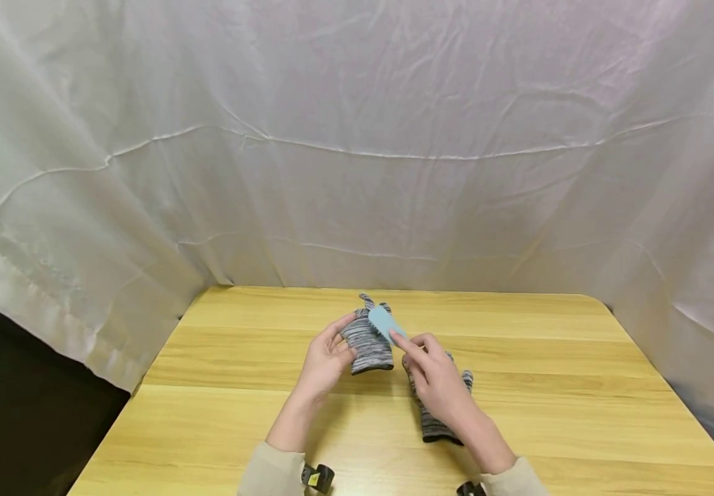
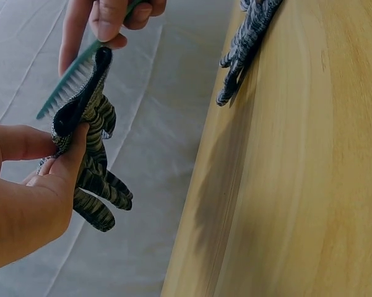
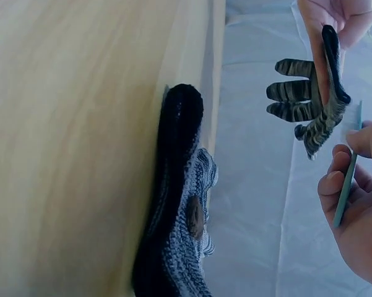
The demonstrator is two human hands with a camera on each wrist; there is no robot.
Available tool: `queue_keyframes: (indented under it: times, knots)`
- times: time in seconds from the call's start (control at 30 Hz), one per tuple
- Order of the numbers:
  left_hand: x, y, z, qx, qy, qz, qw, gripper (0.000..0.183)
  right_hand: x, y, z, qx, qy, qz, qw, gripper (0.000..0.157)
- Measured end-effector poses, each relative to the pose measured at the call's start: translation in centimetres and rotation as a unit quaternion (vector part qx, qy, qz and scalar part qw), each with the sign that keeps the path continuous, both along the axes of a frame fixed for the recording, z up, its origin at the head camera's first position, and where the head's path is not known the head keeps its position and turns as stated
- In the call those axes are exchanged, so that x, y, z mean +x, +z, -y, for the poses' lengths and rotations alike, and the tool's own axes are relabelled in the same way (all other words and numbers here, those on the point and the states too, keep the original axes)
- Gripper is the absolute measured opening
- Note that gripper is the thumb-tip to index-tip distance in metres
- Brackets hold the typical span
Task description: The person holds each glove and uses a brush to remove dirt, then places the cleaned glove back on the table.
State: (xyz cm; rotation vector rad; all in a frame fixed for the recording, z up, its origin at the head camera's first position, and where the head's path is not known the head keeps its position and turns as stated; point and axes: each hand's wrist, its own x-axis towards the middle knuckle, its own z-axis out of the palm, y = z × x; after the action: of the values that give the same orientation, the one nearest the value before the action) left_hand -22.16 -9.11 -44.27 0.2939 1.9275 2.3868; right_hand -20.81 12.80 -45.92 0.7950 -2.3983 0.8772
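Observation:
My left hand [image 1: 327, 358] grips a grey-and-black knit glove [image 1: 367, 344] by its side, holding it up over the table. In the left wrist view the thumb and fingers pinch the glove [image 2: 94, 158] near its dark-edged cuff. My right hand [image 1: 437, 379] holds a light blue brush [image 1: 384, 322], index finger laid along its back. The brush's bristles [image 2: 74, 80] face the glove and lie against it. A second knit glove [image 1: 434, 417] rests on the table under my right hand, partly hidden by it; its dark cuff [image 3: 181, 111] shows in the right wrist view.
The wooden table [image 1: 208, 427] spreads out in front of me. Pale draped cloth [image 1: 394, 193] hangs behind it and along both sides. Black wrist-camera parts [image 1: 318, 477] sit at my sleeves. A dark area [image 1: 22, 393] lies beyond the table's left edge.

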Motion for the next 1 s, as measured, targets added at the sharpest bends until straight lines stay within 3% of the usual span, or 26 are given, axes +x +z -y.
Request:
queue_keyframes:
  times: [0.17, 0.37, 0.6, 1.0]
  knots:
    - [0.0, -0.1, 0.0, -0.009, 0.005, 0.000, 0.9999, 0.068, 0.0, 0.3, -0.2, -0.044, 0.002, 0.005, 0.999, 0.055]
    - [-0.1, -0.1, 0.0, -0.016, 0.005, -0.008, 0.9998, 0.068, 0.0, 0.6, -0.1, -0.061, 0.020, -0.008, 0.998, 0.054]
    - [0.0, 0.1, 0.0, -0.007, 0.013, 0.014, 0.9998, 0.063, 0.2, 0.4, 0.2, -0.041, 0.047, -0.014, 0.998, 0.054]
    - [0.0, 0.2, 0.0, -0.008, 0.022, 0.015, 0.9996, 0.060, 0.6, 0.1, 0.8, 0.003, 0.047, 0.004, 0.999, 0.054]
